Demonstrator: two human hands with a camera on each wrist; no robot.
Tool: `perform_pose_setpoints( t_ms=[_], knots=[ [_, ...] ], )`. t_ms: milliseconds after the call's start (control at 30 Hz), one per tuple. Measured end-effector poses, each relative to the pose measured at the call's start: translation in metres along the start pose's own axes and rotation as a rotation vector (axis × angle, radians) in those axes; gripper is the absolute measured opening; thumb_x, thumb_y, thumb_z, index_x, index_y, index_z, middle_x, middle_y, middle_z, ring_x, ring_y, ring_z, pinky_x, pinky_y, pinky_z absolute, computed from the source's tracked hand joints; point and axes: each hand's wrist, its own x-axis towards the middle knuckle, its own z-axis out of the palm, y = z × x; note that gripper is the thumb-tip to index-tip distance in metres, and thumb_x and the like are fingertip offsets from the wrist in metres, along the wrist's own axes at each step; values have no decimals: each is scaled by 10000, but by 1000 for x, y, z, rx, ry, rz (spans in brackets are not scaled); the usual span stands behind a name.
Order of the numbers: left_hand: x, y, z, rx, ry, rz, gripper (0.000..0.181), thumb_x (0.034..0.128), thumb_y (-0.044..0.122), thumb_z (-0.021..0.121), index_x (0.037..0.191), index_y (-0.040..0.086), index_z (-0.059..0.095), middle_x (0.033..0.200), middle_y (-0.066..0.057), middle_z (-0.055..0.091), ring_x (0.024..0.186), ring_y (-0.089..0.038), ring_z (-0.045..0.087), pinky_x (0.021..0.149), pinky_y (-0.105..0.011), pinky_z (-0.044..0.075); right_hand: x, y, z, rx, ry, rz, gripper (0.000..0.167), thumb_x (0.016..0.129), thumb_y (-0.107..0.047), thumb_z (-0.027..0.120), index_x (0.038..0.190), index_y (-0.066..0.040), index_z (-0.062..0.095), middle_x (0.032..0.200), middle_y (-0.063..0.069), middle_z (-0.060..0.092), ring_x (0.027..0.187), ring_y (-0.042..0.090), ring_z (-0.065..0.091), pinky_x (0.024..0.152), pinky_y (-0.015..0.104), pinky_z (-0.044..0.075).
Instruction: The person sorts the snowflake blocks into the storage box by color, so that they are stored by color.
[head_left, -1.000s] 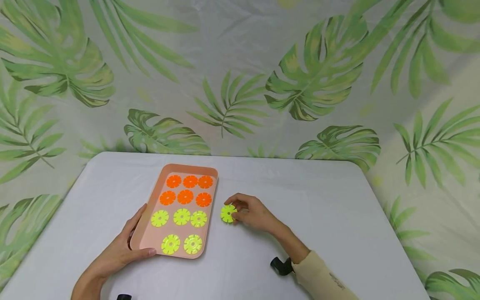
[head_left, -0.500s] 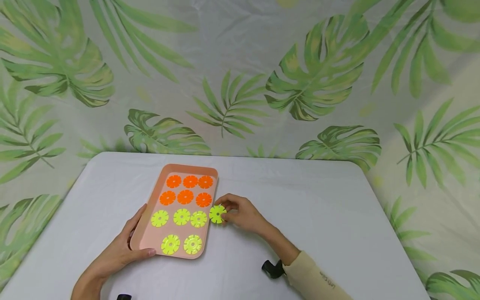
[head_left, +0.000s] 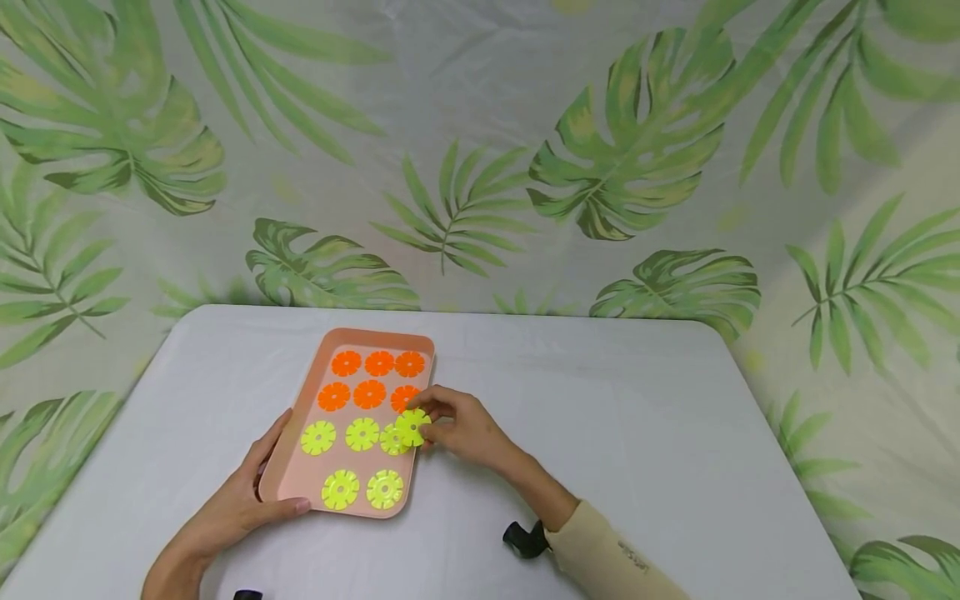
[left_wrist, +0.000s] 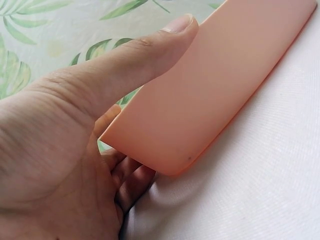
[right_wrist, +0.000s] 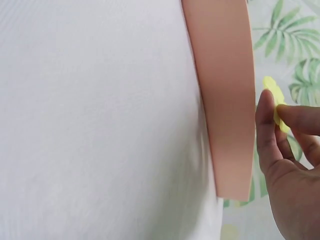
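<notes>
My left hand point(head_left: 236, 496) grips the near left corner of a pink tray point(head_left: 341, 457), thumb along the near rim and fingers round the left side. In the left wrist view the thumb lies over the outer wall. My right hand point(head_left: 468, 429) pinches a yellow-green notched plastic disc point(head_left: 411, 425) between thumb and fingers. That disc is over the tray's right rim and partly covers another yellow-green disc point(head_left: 390, 439) in the tray. The right wrist view shows the held disc point(right_wrist: 270, 85) edge-on, above the rim.
Orange discs point(head_left: 370, 394) lie in two rows at the tray's far end; several yellow-green discs point(head_left: 341, 489) lie nearer. A white cloth covers the table point(head_left: 637, 433). A leaf-patterned curtain point(head_left: 465, 108) hangs behind. A black device point(head_left: 525, 540) is at the right wrist.
My right hand has moved left with the yellow-green disc, from the table beside the tray to over its right rim. The left hand and the tray have stayed in place.
</notes>
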Motion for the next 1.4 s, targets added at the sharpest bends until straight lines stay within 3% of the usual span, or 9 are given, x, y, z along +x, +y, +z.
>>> perform_pose_setpoints(
  t_ms=[200, 533, 733, 1000, 1400],
  knots=[
    [0, 0, 0, 11, 6, -1, 1173, 858, 201, 847, 1648, 494, 31, 1734, -137, 134, 1317, -187, 366, 920, -169, 376, 6, -7, 10, 5, -14, -8, 307, 941, 38, 685, 1229, -68, 705, 1259, 99, 709, 984, 185, 633, 756, 179, 560],
    [0, 0, 0, 24, 9, -4, 1173, 859, 212, 850, 1647, 496, 29, 1735, -139, 138, 1287, -116, 385, 923, -177, 390, 19, -18, 33, -9, -34, 23, 278, 916, -4, 744, 1158, -140, 743, 1128, 2, 678, 899, 69, 603, 827, 173, 529],
    [0, -1, 0, 23, 7, 6, 1168, 859, 209, 850, 1651, 486, 37, 1736, -144, 134, 1266, -53, 393, 922, -165, 395, 27, -21, 47, -59, -54, 8, 276, 908, -22, 767, 1156, -137, 735, 984, -18, 637, 837, 33, 576, 806, 157, 514],
    [0, -1, 1, 26, 9, 22, 1168, 858, 202, 854, 1656, 473, 44, 1730, -156, 146, 1235, 32, 405, 921, -166, 400, 32, -26, 65, -88, -93, 31, 272, 910, -44, 788, 1149, -162, 732, 957, -43, 623, 837, 27, 568, 803, 140, 503],
    [0, -1, 0, 16, -9, -11, 1162, 874, 215, 838, 1651, 485, 18, 1717, -173, 159, 1190, 15, 466, 907, -204, 437, 42, -27, 84, -97, -171, 27, 287, 918, -29, 775, 1186, -122, 729, 921, -35, 634, 773, -2, 602, 719, 129, 535]
  ],
)
